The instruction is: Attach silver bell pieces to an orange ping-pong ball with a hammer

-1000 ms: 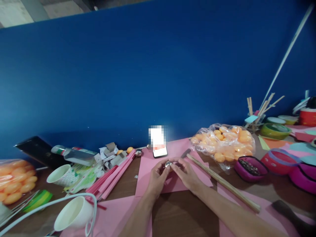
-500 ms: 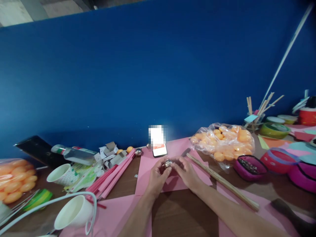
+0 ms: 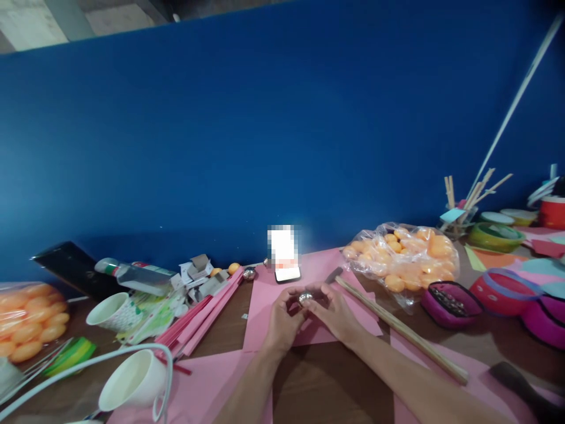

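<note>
A small shiny silvery ball (image 3: pixel 305 298) is held between the fingertips of both hands, above a pink sheet of paper (image 3: pixel 260 324). My left hand (image 3: pixel 283 318) curls round its left side, fingers closed on it. From the right, my right hand (image 3: pixel 334 313) grips it too, with the thumb across its near side. The fingers hide part of the ball. Just beyond the hands stands a phone (image 3: pixel 288 274) with a bright, partly blurred screen. Another shiny ball (image 3: pixel 249 273) lies at the sheet's left edge.
A hammer (image 3: pixel 401 327) lies to the right, beside a clear bag of orange balls (image 3: pixel 397 259) and a purple bowl of small metal bits (image 3: pixel 450 303). Leftward are pink strips (image 3: pixel 216 312), paper cups (image 3: pixel 135 380), a bottle (image 3: pixel 136 275) and a white cable (image 3: pixel 88 360).
The whole view has shifted slightly. My left thumb has slipped lower off the ball's front, while my right thumb now lies across its near side. Both hands stay on the ball.
</note>
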{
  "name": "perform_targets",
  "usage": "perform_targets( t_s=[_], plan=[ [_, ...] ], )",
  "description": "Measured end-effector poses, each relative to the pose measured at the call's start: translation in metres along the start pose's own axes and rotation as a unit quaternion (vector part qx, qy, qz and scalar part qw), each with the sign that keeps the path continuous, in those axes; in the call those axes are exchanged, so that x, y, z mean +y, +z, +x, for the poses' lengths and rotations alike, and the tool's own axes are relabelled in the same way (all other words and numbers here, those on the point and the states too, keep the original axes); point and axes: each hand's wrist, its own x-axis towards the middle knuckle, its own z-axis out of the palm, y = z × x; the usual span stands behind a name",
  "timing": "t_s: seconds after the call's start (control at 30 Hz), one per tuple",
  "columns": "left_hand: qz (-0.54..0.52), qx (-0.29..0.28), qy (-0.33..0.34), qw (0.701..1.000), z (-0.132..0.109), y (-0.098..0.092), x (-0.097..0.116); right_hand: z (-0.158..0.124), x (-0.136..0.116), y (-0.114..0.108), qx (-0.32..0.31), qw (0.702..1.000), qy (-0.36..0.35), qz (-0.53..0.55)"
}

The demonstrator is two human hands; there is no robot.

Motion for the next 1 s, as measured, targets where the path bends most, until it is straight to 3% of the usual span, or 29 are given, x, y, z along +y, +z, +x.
perform_targets(
  t_s=[0.27, 0.47, 0.67, 0.77, 0.87, 1.0],
  plan=[
    [0.051, -0.024, 0.039, 0.998, 0.001, 0.001, -0.002, 0.001, 0.010, 0.001, 0.042, 0.998, 0.004, 0.038],
    [0.055, -0.016, 0.028, 0.998, 0.003, -0.002, 0.002, 0.003, 0.009, -0.002, 0.030, 0.999, 0.005, 0.025],
    [0.003, 0.001, 0.008, 1.000, 0.004, -0.002, 0.001, 0.003, 0.006, -0.001, 0.052, 0.998, 0.003, 0.021],
    [-0.024, 0.020, -0.011, 0.999, 0.003, -0.003, 0.003, 0.001, 0.005, 0.000, 0.026, 0.999, -0.011, 0.016],
    [-0.029, 0.032, -0.032, 0.999, 0.002, -0.003, 0.006, -0.001, 0.005, 0.002, -0.003, 0.999, -0.040, -0.014],
    [-0.017, 0.008, -0.032, 0.999, 0.001, -0.002, 0.012, -0.003, 0.009, 0.003, 0.008, 0.994, -0.066, -0.092]
  ],
)
